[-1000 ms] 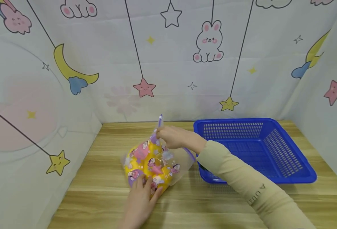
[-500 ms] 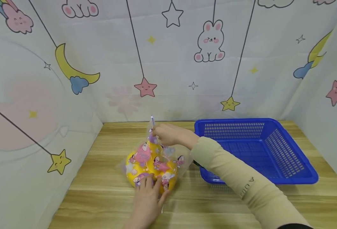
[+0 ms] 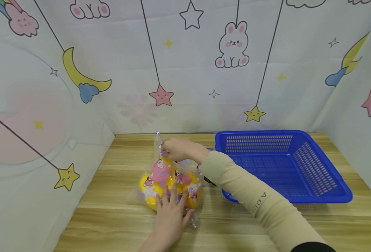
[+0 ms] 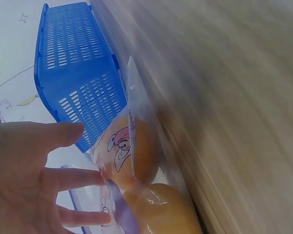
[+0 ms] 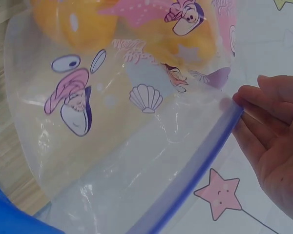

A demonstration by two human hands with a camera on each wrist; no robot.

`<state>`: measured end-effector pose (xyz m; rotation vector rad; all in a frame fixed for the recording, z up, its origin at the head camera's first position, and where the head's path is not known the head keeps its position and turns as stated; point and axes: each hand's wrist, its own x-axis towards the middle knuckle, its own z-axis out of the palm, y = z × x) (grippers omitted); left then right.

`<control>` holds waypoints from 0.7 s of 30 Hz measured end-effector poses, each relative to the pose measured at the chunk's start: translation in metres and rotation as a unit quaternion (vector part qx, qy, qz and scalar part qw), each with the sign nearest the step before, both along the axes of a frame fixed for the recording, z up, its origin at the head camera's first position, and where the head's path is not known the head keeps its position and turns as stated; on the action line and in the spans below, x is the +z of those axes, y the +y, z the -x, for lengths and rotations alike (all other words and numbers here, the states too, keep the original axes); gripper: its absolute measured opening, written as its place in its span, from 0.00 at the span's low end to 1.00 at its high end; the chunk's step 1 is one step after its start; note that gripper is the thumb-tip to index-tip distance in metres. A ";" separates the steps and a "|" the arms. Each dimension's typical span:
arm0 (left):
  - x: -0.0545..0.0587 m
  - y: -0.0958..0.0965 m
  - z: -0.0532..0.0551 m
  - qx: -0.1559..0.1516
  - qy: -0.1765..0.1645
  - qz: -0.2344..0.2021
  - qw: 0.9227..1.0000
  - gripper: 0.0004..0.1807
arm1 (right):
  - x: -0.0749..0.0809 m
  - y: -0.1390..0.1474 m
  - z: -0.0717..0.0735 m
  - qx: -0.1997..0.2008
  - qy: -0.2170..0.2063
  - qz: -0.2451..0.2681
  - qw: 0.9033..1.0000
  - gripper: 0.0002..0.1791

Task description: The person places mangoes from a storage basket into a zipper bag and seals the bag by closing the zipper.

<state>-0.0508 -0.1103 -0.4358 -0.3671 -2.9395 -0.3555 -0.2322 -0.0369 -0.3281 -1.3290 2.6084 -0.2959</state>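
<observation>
A clear zip bag (image 3: 160,171) with pink and purple cartoon prints lies on the wooden table. Several rounded yellow things (image 4: 168,209) fill it, but their kind is hard to tell through the plastic. At its top edge, my right hand (image 3: 182,148) pinches the corner of the purple zip strip (image 5: 185,185) between thumb and fingers. My left hand (image 3: 171,217) rests on the bag's near side with its fingers spread. In the left wrist view, fingertips (image 4: 100,178) touch the printed plastic.
A blue plastic basket (image 3: 327,168) with slotted walls stands right of the bag, partly behind my right sleeve (image 3: 251,196). Behind the wooden table (image 3: 109,210) hangs a white cloth (image 3: 191,70) printed with stars, a moon and a rabbit.
My right hand has moved left with the bag's top edge, whose corner now leans further left. My left hand has slid right, its fingers spread over the bag.
</observation>
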 end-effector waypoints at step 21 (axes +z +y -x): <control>0.002 0.026 0.021 0.064 0.013 0.043 0.997 0.34 | -0.020 -0.018 0.005 -0.008 0.007 -0.003 1.000 0.12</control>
